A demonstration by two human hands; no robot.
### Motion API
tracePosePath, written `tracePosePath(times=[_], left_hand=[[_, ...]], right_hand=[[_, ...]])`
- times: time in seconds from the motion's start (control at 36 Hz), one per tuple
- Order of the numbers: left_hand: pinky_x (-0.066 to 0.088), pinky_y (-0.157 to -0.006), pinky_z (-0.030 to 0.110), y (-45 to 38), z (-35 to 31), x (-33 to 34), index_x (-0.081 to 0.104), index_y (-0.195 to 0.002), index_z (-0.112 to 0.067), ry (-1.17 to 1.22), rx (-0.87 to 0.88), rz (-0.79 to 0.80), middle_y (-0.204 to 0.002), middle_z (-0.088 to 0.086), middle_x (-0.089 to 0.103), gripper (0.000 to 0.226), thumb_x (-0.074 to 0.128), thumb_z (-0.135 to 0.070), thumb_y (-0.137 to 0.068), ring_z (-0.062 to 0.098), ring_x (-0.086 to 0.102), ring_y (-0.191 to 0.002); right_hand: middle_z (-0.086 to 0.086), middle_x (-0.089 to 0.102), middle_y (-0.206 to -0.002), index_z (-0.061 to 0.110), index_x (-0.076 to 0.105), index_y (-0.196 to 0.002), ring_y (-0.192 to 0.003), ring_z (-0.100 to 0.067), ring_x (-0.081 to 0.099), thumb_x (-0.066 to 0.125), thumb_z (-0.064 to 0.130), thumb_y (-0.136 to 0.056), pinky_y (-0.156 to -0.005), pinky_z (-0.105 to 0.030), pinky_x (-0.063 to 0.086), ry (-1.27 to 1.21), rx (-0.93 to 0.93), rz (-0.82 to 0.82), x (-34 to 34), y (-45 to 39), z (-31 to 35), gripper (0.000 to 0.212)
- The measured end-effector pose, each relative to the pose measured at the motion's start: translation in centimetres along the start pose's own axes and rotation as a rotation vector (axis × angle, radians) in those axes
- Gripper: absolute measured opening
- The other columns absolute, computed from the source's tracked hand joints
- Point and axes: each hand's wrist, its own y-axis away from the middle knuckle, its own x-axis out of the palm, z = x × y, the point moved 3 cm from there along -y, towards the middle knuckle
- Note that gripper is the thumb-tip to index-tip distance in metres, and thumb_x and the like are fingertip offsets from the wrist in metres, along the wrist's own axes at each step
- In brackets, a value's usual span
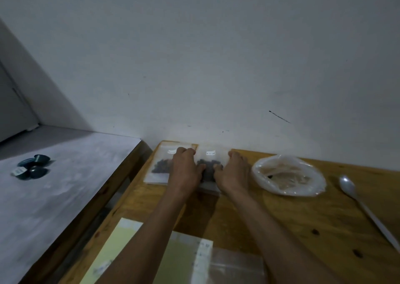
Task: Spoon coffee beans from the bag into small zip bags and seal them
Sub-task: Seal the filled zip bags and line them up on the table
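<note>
A small clear zip bag [209, 164] with dark coffee beans lies flat at the far edge of the wooden table [303, 218]. My left hand [186, 169] and my right hand [234, 171] press on its two sides, fingers at its top edge and thumbs on the beans. Another filled zip bag [159, 164] lies just left of it, partly under my left hand. The rolled-open plastic bag [289, 175] sits to the right; it looks almost empty of beans. A white plastic spoon [363, 205] lies on the table at the far right.
Empty zip bags [227, 264] and a pale yellow sheet [121, 244] lie near the table's front edge. A white wall rises right behind the bags. To the left stands a grey-topped surface [65, 186] with several dark capsules [32, 166].
</note>
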Motion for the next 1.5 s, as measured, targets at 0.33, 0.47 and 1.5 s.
tracePosePath(times=[0.33,0.47,1.5], left_hand=[[0.045,-0.084,0.025,3.5,-0.1,-2.1,0.062,-0.127,-0.015,0.075,0.034,-0.042,-0.136,0.007,0.056,0.043,0.071,-0.034,-0.09,0.021,0.06,-0.112],[0.044,-0.079,0.023,7.6,-0.3,-4.3,0.066,-0.123,-0.01,0.12,0.099,-0.048,-0.124,0.009,0.065,0.046,0.077,-0.033,-0.085,0.019,0.063,-0.105],[0.055,-0.07,0.038,20.1,-3.2,-10.0,0.075,-0.09,-0.006,1.037,-0.022,0.199,-0.085,0.014,0.072,0.03,0.072,-0.033,-0.075,0.026,0.067,-0.083]], right_hand=[[-0.001,0.051,-0.136,0.02,0.05,-0.134,-0.121,-0.018,0.052,0.064,0.025,-0.096,-0.09,-0.027,0.045,-0.142,-0.128,0.081,-3.4,3.9,0.3,0.041],[0.001,0.064,-0.114,0.019,0.059,-0.124,-0.102,-0.013,0.061,0.069,0.026,-0.092,-0.086,-0.025,0.051,-0.183,-0.181,0.149,-6.5,7.0,-0.3,0.034],[0.0,0.077,-0.092,0.014,0.069,-0.1,-0.086,-0.014,0.073,0.083,0.012,-0.077,-0.073,-0.029,0.061,-0.645,-0.328,0.405,-15.3,16.4,-0.4,0.028]])
